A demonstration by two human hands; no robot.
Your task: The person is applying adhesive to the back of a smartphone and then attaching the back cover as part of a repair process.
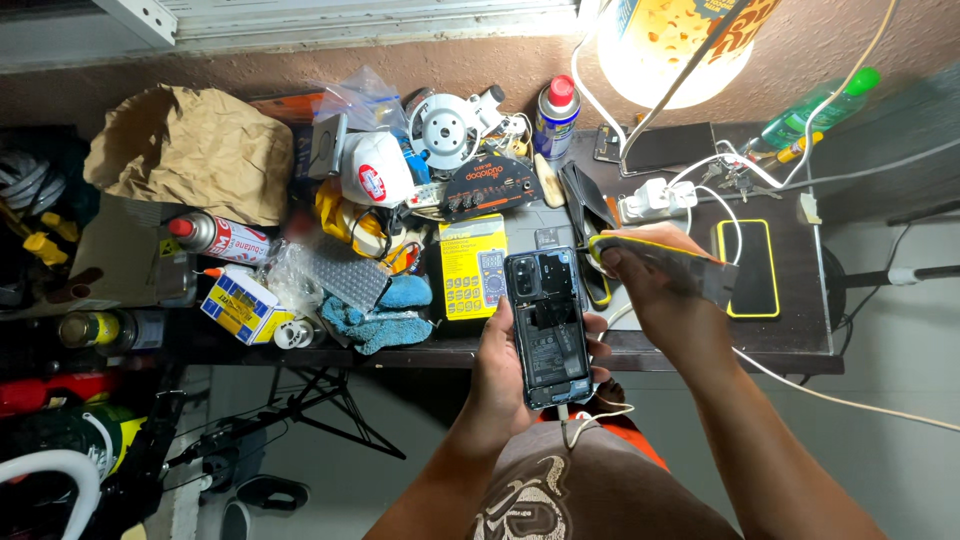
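Brown patterned shorts (540,495) fill the bottom edge at 6 o'clock, with both forearms reaching up from there. An opened smartphone (545,325), back cover off so the dark innards and battery are exposed, is gripped upright by the left hand (505,375), fingers wrapped around its lower half; a white cable (600,408) hangs from its bottom end. At about 1 o'clock from the phone, the right hand (660,290) is closed around a yellow-handled tool (625,245), whose tip is held right by the phone's top right corner; whether it's actually touching can't be told.

Behind the phone, at 12 o'clock, a cluttered dark workbench (790,340) is seen. A yellow multimeter box (470,265) sits just left of the phone, a blue cloth (385,315) further toward 9 o'clock. A second phone in a yellow-edged case (750,265) lies flat at 3 o'clock, near a white power strip (655,200). A lit lamp (680,40) glows up top.
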